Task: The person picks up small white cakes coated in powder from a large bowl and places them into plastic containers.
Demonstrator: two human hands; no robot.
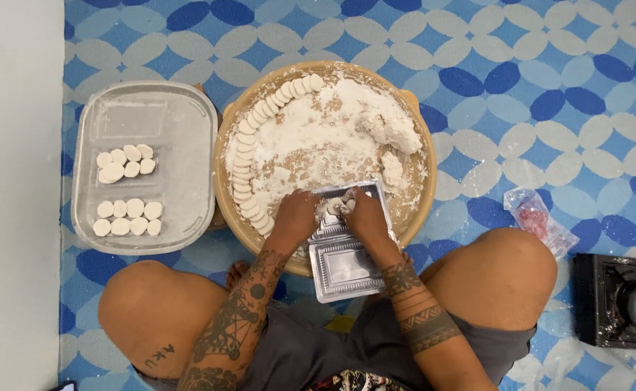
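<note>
A round wooden board [419, 137] dusted with flour carries a lump of white dough [387, 127] at its right and a curved row of several small dough discs [249, 156] along its left rim. A clear hinged plastic box [343, 264] lies open on the board's near edge. My left hand [296, 215] and my right hand [363, 213] meet over the box's far half, fingers closed around a small piece of dough [335, 205]. Both hands are floury.
A clear plastic tray [180, 145] left of the board holds two groups of dough discs [126, 163]. A small plastic bag [539, 217] lies at right, and a dark box [615, 300] beyond my right knee. The patterned blue mat [520, 87] covers the floor.
</note>
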